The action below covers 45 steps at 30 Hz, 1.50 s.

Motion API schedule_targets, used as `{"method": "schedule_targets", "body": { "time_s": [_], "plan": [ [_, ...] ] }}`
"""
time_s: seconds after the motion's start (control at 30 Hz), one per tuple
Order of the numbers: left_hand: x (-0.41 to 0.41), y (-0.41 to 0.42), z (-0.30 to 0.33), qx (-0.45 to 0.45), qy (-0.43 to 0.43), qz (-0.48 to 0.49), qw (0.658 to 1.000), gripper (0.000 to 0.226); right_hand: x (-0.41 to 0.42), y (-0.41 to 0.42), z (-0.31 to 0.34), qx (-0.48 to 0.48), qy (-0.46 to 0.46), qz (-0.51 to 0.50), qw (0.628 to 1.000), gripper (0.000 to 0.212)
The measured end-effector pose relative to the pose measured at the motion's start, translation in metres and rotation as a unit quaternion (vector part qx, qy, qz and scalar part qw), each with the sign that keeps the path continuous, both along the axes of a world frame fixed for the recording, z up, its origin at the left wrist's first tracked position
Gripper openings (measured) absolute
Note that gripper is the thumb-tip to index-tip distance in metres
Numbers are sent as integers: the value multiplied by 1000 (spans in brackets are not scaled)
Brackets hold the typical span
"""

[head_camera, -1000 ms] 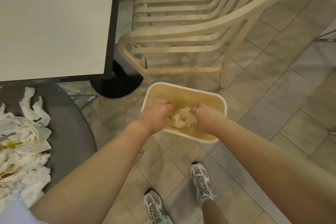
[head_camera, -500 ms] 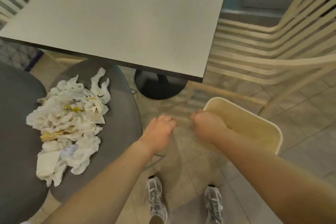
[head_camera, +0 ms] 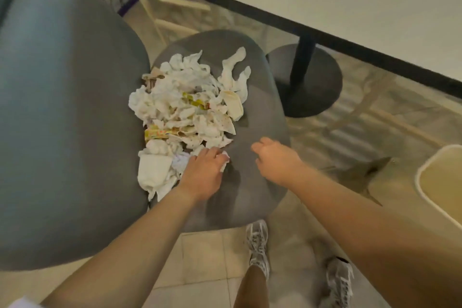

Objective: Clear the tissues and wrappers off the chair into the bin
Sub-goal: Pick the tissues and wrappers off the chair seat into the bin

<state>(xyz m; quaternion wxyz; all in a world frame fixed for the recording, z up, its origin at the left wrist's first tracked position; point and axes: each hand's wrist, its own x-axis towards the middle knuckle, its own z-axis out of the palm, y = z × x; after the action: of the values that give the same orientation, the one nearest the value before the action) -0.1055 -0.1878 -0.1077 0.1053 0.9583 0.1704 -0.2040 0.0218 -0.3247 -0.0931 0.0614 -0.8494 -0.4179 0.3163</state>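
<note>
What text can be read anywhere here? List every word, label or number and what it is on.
None can be read.
Yellow printed wrapper in the tissue pile on the grey chair: coloured print, too blurred to read.
Second yellow scrap: the same, only smeared colour.
Table, bin, shoes: no lettering visible.

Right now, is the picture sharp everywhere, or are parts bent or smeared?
Head view: the pile of tissues on the chair seat is fairly sharp; the shoes and floor tiles are smeared; the wide lens slants the table edge; soft light throws a dim shadow beside the left hand.
</note>
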Motion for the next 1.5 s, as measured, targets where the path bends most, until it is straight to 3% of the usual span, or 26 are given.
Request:
{"method": "schedule_targets", "body": {
  "time_s": [0.2,0.37,0.43,0.57,0.77,0.9,1.07,1.27,1.43,1.5],
  "plan": [
    [-50,50,-29,-38,36,120,991,73,-42,59,-43,-17,59,96,993,46],
    [-65,61,-55,-45,31,108,993,96,-60,80,-74,-37,82,126,988,67],
    [-66,65,-61,-34,15,95,995,96,-65,85,-85,-46,72,125,989,64],
    [-65,66,-67,-72,-15,108,991,83,-63,86,-95,-87,2,148,985,33],
    [-56,66,-72,-77,-33,71,994,21,-41,75,-78,-94,-42,46,994,36],
    [-46,58,-71,-78,-32,85,993,22,-30,70,-65,-52,4,32,998,67],
    [-37,53,-67,6,15,28,999,13,-27,60,-62,-40,9,51,998,40],
    [-54,43,-66,7,8,85,996,38,-28,45,-70,-60,35,8,998,17],
    [-61,26,-54,6,-103,151,983,56,-26,37,-68,-38,55,-9,998,17],
    [-66,20,-53,14,-46,118,992,72,-26,37,-68,-37,57,-11,998,17]
  ]
}}
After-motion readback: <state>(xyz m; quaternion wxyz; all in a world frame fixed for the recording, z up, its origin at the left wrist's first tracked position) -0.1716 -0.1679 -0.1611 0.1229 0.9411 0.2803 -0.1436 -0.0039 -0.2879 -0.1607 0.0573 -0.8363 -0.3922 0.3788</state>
